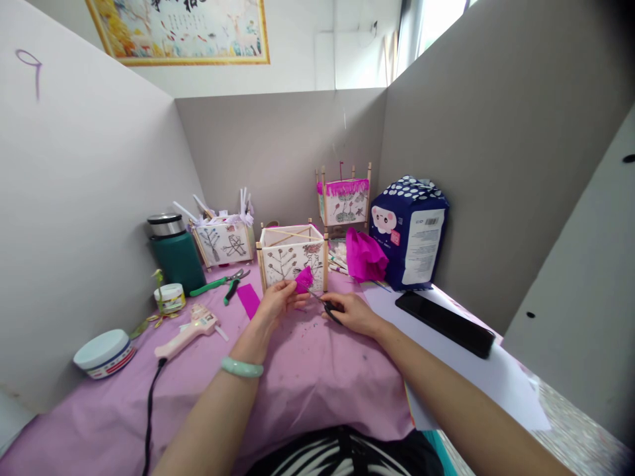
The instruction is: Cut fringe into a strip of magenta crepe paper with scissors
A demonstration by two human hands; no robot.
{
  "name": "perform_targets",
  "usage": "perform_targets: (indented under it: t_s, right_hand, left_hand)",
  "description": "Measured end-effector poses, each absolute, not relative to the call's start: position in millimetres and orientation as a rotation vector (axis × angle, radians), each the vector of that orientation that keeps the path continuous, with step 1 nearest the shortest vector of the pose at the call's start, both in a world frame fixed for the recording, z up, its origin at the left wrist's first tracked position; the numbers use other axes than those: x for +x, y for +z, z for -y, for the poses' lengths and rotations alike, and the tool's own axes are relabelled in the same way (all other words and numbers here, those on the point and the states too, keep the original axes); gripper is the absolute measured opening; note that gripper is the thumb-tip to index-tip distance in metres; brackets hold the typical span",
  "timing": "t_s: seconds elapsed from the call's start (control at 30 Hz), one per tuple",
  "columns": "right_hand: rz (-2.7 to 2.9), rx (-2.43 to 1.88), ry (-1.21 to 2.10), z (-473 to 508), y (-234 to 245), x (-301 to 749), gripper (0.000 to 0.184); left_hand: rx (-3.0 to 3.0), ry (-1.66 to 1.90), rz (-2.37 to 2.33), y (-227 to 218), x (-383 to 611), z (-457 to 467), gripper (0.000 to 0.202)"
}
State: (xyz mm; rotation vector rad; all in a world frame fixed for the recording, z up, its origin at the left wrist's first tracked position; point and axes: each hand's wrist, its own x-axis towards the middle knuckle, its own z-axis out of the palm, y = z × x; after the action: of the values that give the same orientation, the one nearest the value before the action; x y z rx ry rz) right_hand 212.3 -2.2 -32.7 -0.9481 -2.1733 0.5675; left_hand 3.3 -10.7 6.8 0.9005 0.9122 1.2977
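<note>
My left hand (278,301) pinches a small piece of magenta crepe paper (303,279) just in front of a white paper lantern box (292,256) with wooden corner sticks and drawn branches. My right hand (350,312) is closed round the black handles of small scissors (322,303), whose blades reach the lower edge of the magenta piece. Both hands hover low over the pink cloth (307,377). A pale green bangle (241,367) circles my left wrist.
A pink glue gun (191,329) with a black cord, green-handled pliers (218,284), a magenta strip (248,299), a green flask (174,254), a round tin (105,353) and a small jar (169,297) lie left. Crumpled magenta paper (366,256), a blue pack (411,235), a black phone (445,322) sit right.
</note>
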Motion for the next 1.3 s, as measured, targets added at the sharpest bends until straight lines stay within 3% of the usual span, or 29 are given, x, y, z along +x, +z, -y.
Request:
perform_targets:
  t_s: [1.3]
  right_hand:
    - [2.168,-0.95,0.594,2.1,-32.7,210.9,0.035]
  left_hand:
    - [0.892,1.293,-0.906,7.0,4.1,10.9,0.011]
